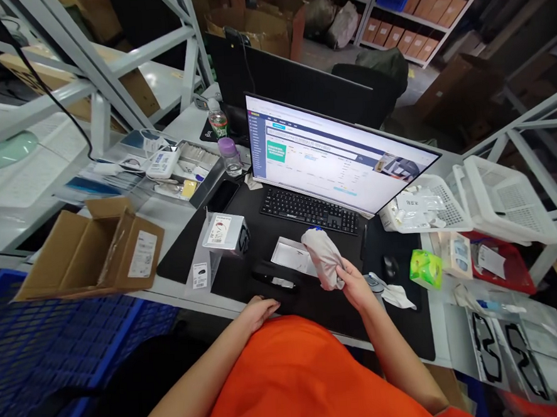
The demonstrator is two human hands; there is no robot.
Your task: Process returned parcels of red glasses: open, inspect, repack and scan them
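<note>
My right hand [353, 284] grips the lower end of a light grey cloth pouch [323, 256], holding it tilted above the black desk mat [245, 280]. Something blue shows at the pouch's upper end. An open shallow white box [288, 253] sits on the mat just behind it. At the mat's front edge rests my left hand [260, 313], fingers loosely extended and holding nothing. A black object with a pale label [278, 282], its kind unclear, lies just beyond that hand. Farther left stands a boxed item in clear wrap [226, 234] with a white label.
A monitor [332, 161] and black keyboard [309, 210] stand behind the mat. An open cardboard box [135, 258] is at left, above a blue crate [33, 355]. At right are a mouse [390, 266], a green tissue pack [425, 269] and a white basket [448, 207].
</note>
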